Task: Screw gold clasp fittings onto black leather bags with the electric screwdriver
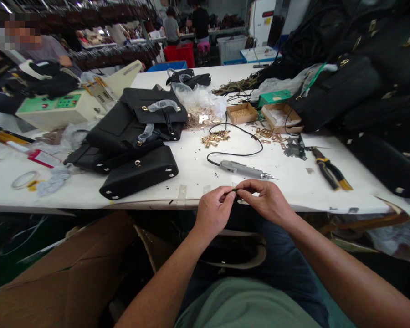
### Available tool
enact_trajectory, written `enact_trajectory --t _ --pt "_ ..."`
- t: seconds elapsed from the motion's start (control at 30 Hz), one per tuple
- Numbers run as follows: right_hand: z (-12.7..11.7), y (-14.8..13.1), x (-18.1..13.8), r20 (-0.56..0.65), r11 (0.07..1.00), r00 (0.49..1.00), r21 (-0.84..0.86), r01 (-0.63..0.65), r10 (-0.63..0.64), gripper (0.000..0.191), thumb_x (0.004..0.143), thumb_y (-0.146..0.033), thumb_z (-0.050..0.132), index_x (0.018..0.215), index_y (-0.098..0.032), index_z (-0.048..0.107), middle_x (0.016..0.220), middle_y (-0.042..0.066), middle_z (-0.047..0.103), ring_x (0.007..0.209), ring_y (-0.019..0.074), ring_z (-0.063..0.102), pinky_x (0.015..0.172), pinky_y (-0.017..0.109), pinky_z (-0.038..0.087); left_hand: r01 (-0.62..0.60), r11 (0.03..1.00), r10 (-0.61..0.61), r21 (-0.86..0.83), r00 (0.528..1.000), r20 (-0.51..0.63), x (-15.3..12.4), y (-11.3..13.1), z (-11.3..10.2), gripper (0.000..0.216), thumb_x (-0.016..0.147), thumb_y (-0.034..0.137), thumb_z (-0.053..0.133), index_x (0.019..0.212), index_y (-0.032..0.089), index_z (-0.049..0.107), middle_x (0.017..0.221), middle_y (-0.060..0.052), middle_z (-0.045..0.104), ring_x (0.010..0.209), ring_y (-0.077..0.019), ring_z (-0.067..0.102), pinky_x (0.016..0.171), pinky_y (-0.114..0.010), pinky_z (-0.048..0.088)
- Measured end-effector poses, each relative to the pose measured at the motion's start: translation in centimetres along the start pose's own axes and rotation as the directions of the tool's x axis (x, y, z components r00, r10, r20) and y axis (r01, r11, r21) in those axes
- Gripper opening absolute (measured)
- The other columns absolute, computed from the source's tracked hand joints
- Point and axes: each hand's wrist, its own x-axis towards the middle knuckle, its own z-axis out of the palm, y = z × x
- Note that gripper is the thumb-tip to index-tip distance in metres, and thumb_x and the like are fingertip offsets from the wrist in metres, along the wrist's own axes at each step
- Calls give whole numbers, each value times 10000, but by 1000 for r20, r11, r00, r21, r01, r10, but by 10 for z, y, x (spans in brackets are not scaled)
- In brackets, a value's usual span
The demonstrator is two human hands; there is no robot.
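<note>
The left hand [212, 212] and right hand [264, 200] pinch a small dark part [234, 190] (too tiny to identify) between their fingertips, at the near edge of the table [198, 177]. An electric screwdriver [242, 170] lies just beyond, at twelve o'clock.

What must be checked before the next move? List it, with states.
1. Small dark part pinched between left hand and right hand: ok.
2. Part's orientation: cannot tell, too small.
3. Electric screwdriver lying on the table just beyond the hands: ok.
4. Pliers lying apart, to the right: ok.
5. Black bag clear of both hands: ok.
</note>
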Motion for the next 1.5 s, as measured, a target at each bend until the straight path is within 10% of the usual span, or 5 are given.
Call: enact_trajectory --t 0.47,0.67,0.9,1.5 --pt "-4 10 10 24 994 999 95 -49 47 245 871 -418 675 922 -200 776 862 34 763 771 203 691 716 306 521 23 1000 -24 12 994 108 23 -8 2 248 956 286 539 1015 237 775 937 -7 788 849 -180 708 769 -266 514" --pt "-6 32 34 95 979 984 128 -160 148 305 843 -464 699 877 -167 762 742 47 735 686 179 661 677 296 520 -26 943 -61 331 966 250 23 -13 -9 600 859 244 703 1436 263 540 1045 -41 801 966 -242 737 837 -322 523" --pt "8 50 51 162 915 932 198 -353 324 285 749 -422 799 812 -148 752 655 51 712 567 147 634 537 243 495 -38 876 -108 482 956 272 15 -37 -5 272 978 366 558 1201 255 669 904 -50 788 873 -248 733 726 -313 483" --pt "23 45 62 53 891 977 -423 -165 207 137 844 -230 636 774 -209 752 710 36 729 651 186 638 611 288 419 -271 750 161 604 960 231 8 -47 7 226 997 240 532 1090 266 736 1204 -11 717 1001 -240 552 792 -381 487"
